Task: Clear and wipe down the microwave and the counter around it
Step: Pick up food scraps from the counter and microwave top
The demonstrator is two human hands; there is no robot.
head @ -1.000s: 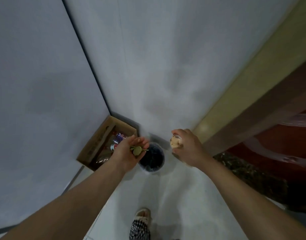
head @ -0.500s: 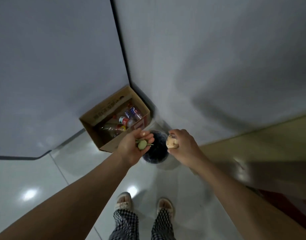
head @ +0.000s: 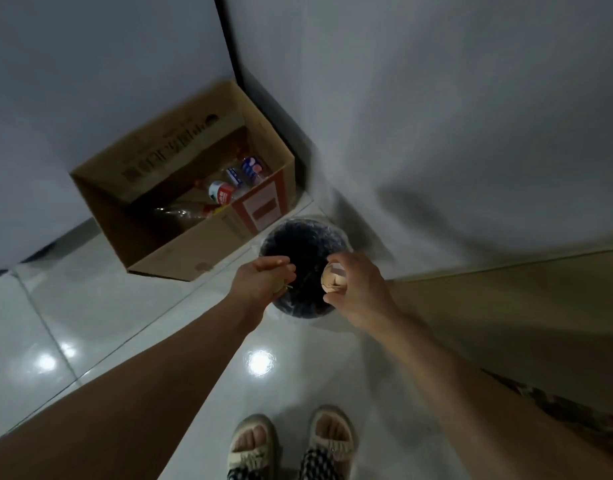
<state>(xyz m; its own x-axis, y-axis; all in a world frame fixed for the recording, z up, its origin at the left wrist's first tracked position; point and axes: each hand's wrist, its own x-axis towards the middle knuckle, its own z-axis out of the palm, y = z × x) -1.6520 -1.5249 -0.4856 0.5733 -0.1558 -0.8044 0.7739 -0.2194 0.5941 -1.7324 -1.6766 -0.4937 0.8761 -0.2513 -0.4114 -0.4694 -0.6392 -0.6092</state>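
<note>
A round waste bin lined with a dark bag stands on the floor in the corner. Both my hands hover over its rim. My left hand is closed around a small greenish scrap with a thin stem, mostly hidden under the fingers. My right hand grips a crumpled tan and pale piece of rubbish at the bin's right edge. The microwave and the counter are out of view.
An open cardboard box holding plastic bottles sits left of the bin against the grey walls. Glossy white floor tiles spread below. My sandalled feet stand near the bottom edge. A beige cabinet side runs along the right.
The view has tilted down and closer to the bin. Both hands have moved lower over the bin's opening, and my left hand has turned, hiding most of the green scrap.
</note>
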